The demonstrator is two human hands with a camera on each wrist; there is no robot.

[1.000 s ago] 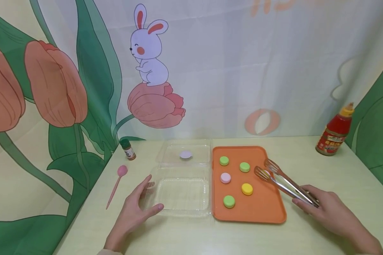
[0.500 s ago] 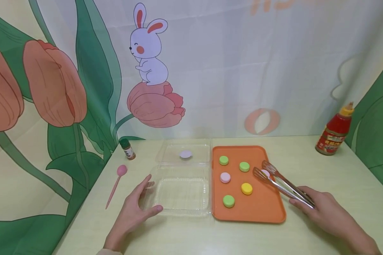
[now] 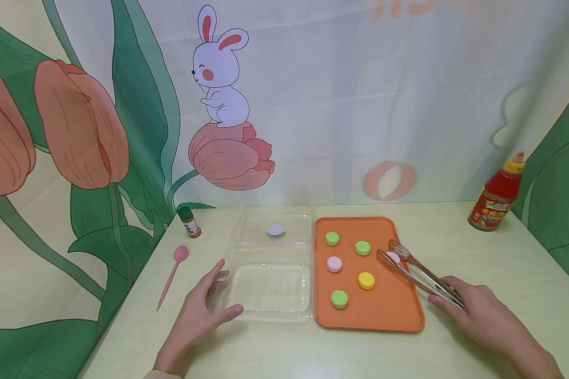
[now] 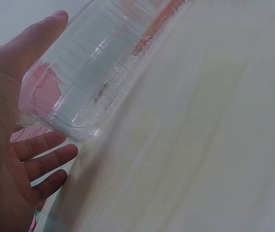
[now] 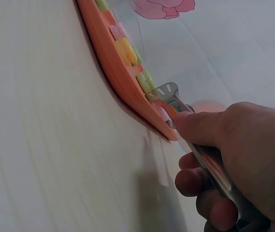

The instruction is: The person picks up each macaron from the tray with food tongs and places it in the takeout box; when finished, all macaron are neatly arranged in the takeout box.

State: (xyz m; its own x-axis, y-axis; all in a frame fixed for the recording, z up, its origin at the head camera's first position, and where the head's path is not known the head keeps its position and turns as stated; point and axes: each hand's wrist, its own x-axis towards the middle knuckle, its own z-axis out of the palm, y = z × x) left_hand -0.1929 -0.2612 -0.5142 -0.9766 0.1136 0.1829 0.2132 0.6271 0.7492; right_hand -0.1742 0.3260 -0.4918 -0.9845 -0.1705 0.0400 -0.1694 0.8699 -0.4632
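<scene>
My right hand (image 3: pixel 483 313) grips metal tongs (image 3: pixel 424 270) by their handle end. Their slotted heads stand spread on either side of a pink macaron (image 3: pixel 393 257) near the right edge of the orange tray (image 3: pixel 355 319). Several more macarons lie on that tray: green ones (image 3: pixel 340 299), another pink one (image 3: pixel 334 264) and a yellow one (image 3: pixel 366 280). At the left side of a clear hinged plastic box (image 3: pixel 271 316), my left hand (image 3: pixel 196 310) has its thumb and fingers spread around the front corner. In the left wrist view, its thumb (image 4: pixel 38 38) lies along the box's wall.
The box's lid (image 3: pixel 251 237) lies folded back, with a small white oval (image 3: pixel 275 229) on it. A pink spoon (image 3: pixel 180 253) and a small green-capped jar (image 3: pixel 190 223) are at the left. A red sauce bottle (image 3: pixel 496 200) stands back right, before a printed curtain (image 3: pixel 313 105).
My right hand and the tongs have shifted slightly left, and more of the pink macaron now shows between the heads. My left hand has stayed in place.
</scene>
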